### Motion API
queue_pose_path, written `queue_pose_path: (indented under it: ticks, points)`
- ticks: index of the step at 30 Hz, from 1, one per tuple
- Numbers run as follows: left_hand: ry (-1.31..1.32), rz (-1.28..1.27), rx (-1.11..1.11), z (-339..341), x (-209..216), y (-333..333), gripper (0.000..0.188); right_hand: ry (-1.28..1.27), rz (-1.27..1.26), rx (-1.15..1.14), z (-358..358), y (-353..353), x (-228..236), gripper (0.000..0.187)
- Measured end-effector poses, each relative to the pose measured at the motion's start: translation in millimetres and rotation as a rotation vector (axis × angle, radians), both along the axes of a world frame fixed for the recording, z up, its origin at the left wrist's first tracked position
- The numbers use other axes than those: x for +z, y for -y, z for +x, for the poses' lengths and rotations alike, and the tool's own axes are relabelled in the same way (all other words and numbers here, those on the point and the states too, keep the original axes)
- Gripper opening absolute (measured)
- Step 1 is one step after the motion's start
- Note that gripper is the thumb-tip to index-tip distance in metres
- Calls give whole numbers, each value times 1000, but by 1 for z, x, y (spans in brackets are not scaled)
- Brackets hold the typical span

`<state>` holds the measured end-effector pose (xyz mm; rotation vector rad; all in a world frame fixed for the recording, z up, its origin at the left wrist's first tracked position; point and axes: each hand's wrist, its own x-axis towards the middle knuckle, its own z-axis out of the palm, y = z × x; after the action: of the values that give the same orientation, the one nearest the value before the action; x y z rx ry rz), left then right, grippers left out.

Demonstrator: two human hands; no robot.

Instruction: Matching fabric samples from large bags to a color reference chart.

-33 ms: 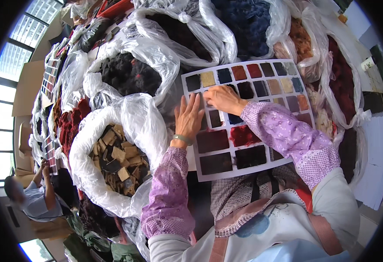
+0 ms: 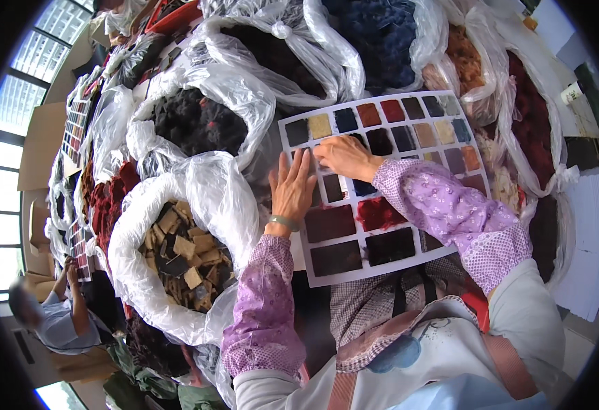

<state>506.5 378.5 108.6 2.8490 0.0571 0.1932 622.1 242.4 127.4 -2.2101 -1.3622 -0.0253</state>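
A white swatch board (image 2: 289,139) with rows of coloured fuzzy rectangles lies in front of me, its near edge over my lap. My left hand (image 2: 290,193) rests flat at the board's left edge, fingers stretched out and a little apart. Just to its right, my right hand (image 2: 346,156) bends over the board with fingers curled and pressed together near a swatch in the upper left part. Whatever its fingertips hold is hidden. Below that hand are a bright red swatch (image 2: 379,214) with fuzz over its borders and a black swatch (image 2: 391,247).
Plastic-lined containers surround the board: tan and dark cut pieces (image 2: 193,253) at left, black fibre (image 2: 200,123) behind them, blue fibre (image 2: 374,41) at the back, dark red fibre (image 2: 533,119) at right. A co-worker (image 2: 60,307) holds another swatch board (image 2: 79,249) at far left.
The view has shifted slightly. My hands stay almost in place on the board, the right one still bent over the same area. More of another person shows at the top left.
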Motion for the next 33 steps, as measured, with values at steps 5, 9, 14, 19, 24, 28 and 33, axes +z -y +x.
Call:
queue_pose_path:
  ticks: [5,9,14,19,24,28,33]
  points:
    - [-78,141,-72,9,24,3,45,324,-30,-92,-14,-3,-5,10]
    - [-182,112,-158,27,42,3,34,-105,-80,-77,-3,17,2,14]
    - [-73,53,73,46,65,-7,23,-101,92,-259,39,123,34,17]
    - [485,76,-87,111,83,36,22,115,244,-813,172,277,-2,10]
    - [342,35,-215,210,71,82,22,230,68,-856,236,291,-22,25]
    - [284,70,-118,290,38,120,18,-94,-75,-928,237,263,-8,44]
    - [107,65,6,328,17,146,21,-37,8,-794,249,284,-18,35]
